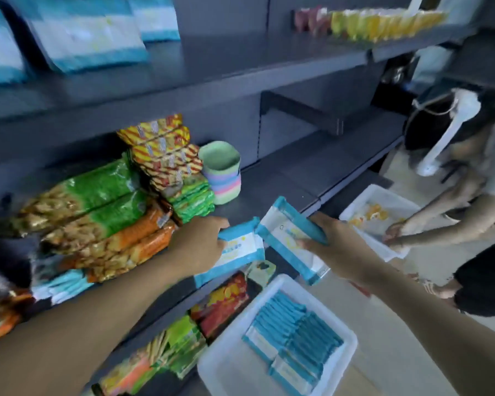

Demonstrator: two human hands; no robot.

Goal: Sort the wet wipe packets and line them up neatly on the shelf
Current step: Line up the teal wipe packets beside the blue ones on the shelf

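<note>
Both forearms fill the lower frame, reaching toward a dark grey shelf. Left hand grips a blue-and-white wet wipe packet by its upper left end; the packet sits at the shelf's front edge, whether resting on it or held just above is unclear. Right hand grasps a second wet wipe packet, fingers wrapped over its right long side, tilted, upper end over the shelf edge, lower end hanging past it. The two packets touch or nearly touch at their near corners.

Below the right forearm, a white bin on the floor holds more blue-edged wipe packets standing on edge in rows. More blue-and-white packs stand on the upper shelf at top left, blurred.

On the working shelf, left: green and orange snack bags stacked, yellow-red striped packets piled behind them, small green packs beside, then a pastel striped cup-shaped container. Lower shelf shows red, green and orange snack packs. Top right shelf: a row of yellow and pink items, blurred.

At right, another person bends over a second white bin, both hands down in it.
</note>
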